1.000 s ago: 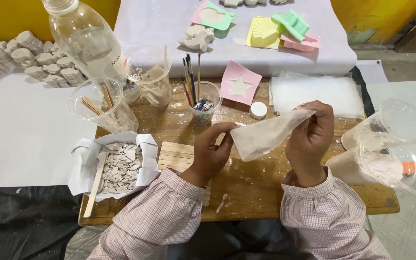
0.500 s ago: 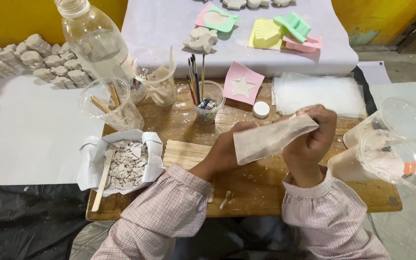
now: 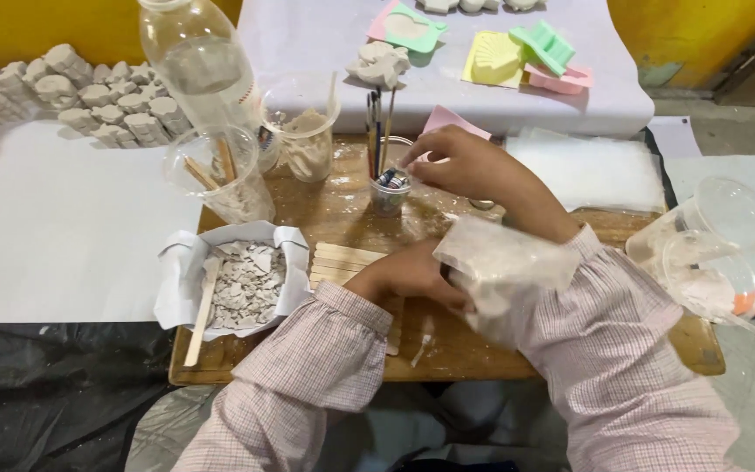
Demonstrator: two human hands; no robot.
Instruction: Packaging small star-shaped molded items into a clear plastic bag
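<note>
Now the left hand (image 3: 408,275) holds a floppy clear plastic bag (image 3: 500,262) low over the wooden board (image 3: 447,350). Its fingers are curled tight on the near edge of the bag. The bag looks dusty white and lies partly on the right sleeve (image 3: 622,323).

The right hand (image 3: 465,166) reaches out over the board to a small cup of brushes (image 3: 389,188). Its fingertips are pinched close together just above the cup, right beside the brush handles. It is too hard to see if they hold anything.

Next to the left hand is a row of flat wooden sticks (image 3: 342,262). Beside them sits a white paper tray (image 3: 176,288) full of broken white bits, with one stick leaning in it. Behind stand a clear cup with sticks (image 3: 216,175), a clear cup of white powder (image 3: 303,131) and a big plastic bottle (image 3: 194,61). Two empty clear cups (image 3: 718,236) lie at the right edge. On the white cloth far back are coloured moulds (image 3: 517,52) in pink, yellow and green, and many small white shapes (image 3: 72,96) sit in rows on the left.
</note>
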